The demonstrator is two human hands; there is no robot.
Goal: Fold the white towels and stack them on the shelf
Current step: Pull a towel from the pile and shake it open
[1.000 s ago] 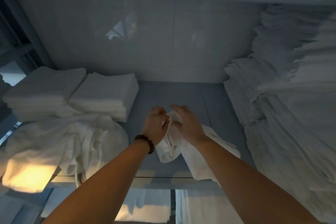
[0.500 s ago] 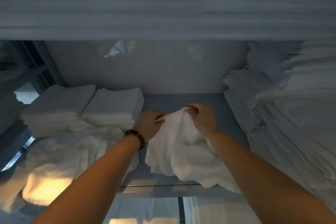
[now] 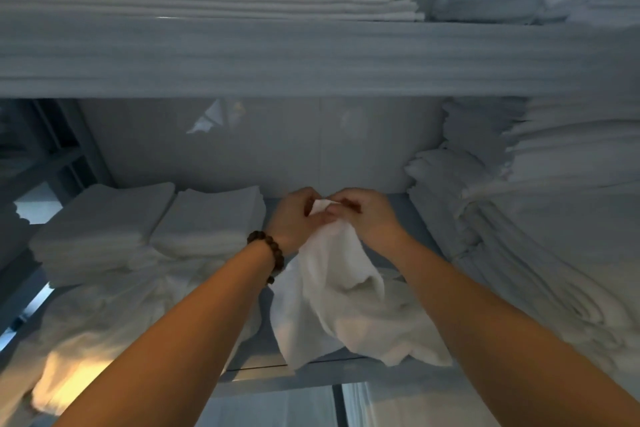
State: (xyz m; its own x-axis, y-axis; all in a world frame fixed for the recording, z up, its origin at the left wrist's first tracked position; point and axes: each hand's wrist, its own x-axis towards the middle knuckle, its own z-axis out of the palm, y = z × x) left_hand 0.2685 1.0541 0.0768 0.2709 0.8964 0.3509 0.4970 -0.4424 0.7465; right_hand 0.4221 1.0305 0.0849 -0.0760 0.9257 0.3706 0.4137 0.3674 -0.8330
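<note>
A loose white towel (image 3: 343, 298) hangs from both my hands and drapes onto the grey shelf (image 3: 398, 215) in the middle. My left hand (image 3: 294, 218), with a dark bead bracelet at the wrist, pinches the towel's top edge. Right beside it, almost touching, my right hand (image 3: 367, 215) pinches the same edge. Two stacks of folded white towels (image 3: 207, 218) stand side by side at the back left of the shelf.
A crumpled heap of unfolded white cloth (image 3: 114, 319) lies at the front left. Tall piles of folded linen (image 3: 540, 218) fill the right side. The shelf above (image 3: 311, 55) carries more stacked linen and hangs low over my hands.
My hands have come together at the towel's top edge and lifted it further back over the shelf. The camera has tilted up, showing the upper shelf.
</note>
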